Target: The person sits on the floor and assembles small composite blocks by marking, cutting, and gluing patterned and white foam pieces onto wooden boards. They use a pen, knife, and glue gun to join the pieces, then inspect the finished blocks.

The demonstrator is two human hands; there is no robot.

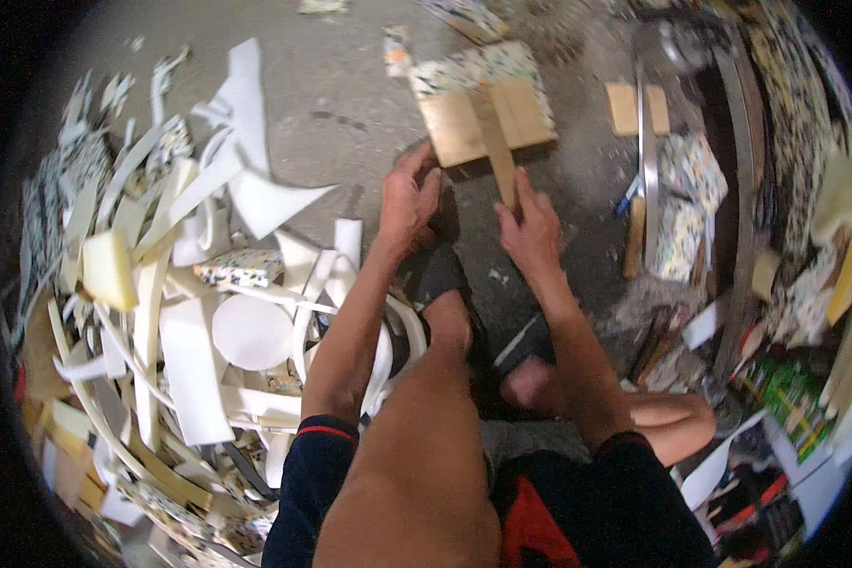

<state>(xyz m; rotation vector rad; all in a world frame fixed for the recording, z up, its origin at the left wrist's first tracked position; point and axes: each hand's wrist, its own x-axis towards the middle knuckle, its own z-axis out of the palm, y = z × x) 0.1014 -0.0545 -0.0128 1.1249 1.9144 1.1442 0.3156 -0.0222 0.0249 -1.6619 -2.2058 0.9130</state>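
Gripping the flat brown strip (pixel 495 147), that's your right hand (pixel 532 232) at 2 o'clock, fingers closed around the near end and one finger stretched along its side! Up runs the strip toward 12 o'clock, lying across the face of the tan block (pixel 445 128). And there's that block, between 12 and 1, out over the grey floor (pixel 322 85), speckled foam (pixel 483 64) showing along its far edge. Over to your left hand (pixel 410 199), a touch before 12: fingers bent, tips right by the block's near left corner, but whether they pinch it or simply sit beside it, you cannot tell from here. What a heap at 9 o'clock, white foam offcuts (pixel 194 379) tangled together, a white disc (pixel 253 333) among them and a yellow foam chunk (pixel 109 270) on the outer side! Swing to 2 o'clock: a long shiny metal strip (pixel 649 189) lies beside a speckled slab (pixel 691 199), two small tan pieces (pixel 623 109) near its far end.
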